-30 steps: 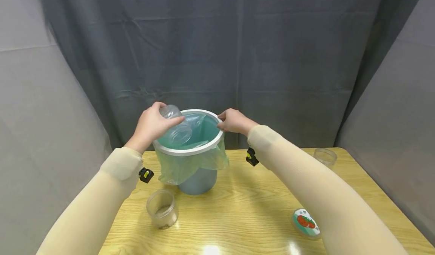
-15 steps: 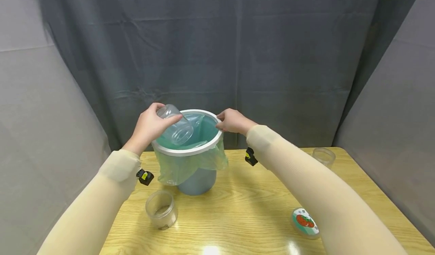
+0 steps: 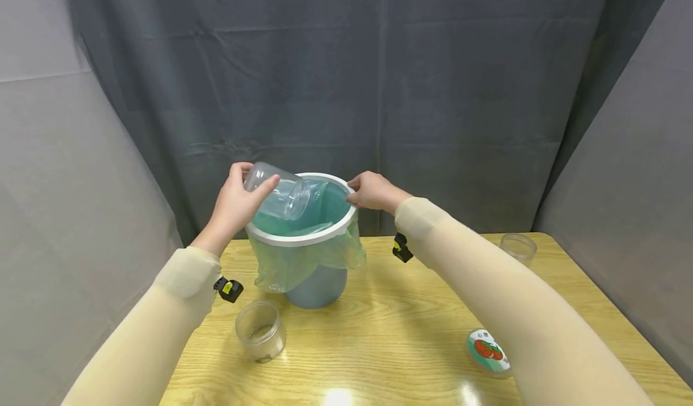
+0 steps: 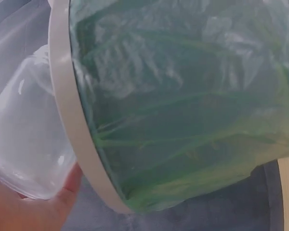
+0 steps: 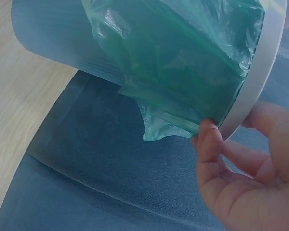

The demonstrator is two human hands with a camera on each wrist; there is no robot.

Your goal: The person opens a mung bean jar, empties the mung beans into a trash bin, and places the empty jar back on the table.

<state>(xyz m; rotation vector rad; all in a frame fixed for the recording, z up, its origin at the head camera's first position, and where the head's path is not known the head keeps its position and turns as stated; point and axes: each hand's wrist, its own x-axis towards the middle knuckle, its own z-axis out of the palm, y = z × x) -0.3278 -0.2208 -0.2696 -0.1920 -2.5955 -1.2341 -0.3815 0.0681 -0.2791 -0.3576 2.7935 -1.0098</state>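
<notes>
In the head view, my left hand (image 3: pixel 234 200) grips a clear plastic jar (image 3: pixel 290 193) and tips it, mouth to the right, over the bin's opening. The jar looks empty in the left wrist view, where the thumb wraps its lower side. My right hand (image 3: pixel 373 190) pinches the far right of the bin's white rim ring (image 3: pixel 301 241), with fingers both sides of it in the right wrist view. A thin green bag (image 3: pixel 311 263) lines the grey bin (image 3: pixel 319 290) and hangs over its outside. The bin stands upright on the table.
An open clear jar (image 3: pixel 261 341) stands on the wooden table (image 3: pixel 379 328) in front of the bin. A round lid with a tomato picture (image 3: pixel 488 350) lies at right, partly behind the right sleeve. Another clear container (image 3: pixel 518 247) stands at the back right. A grey curtain (image 3: pixel 433 93) hangs behind.
The left hand has shifted slightly left and turned the jar from mouth-down toward nearly sideways, its mouth rising within the bin's opening. The right hand stays on the rim.
</notes>
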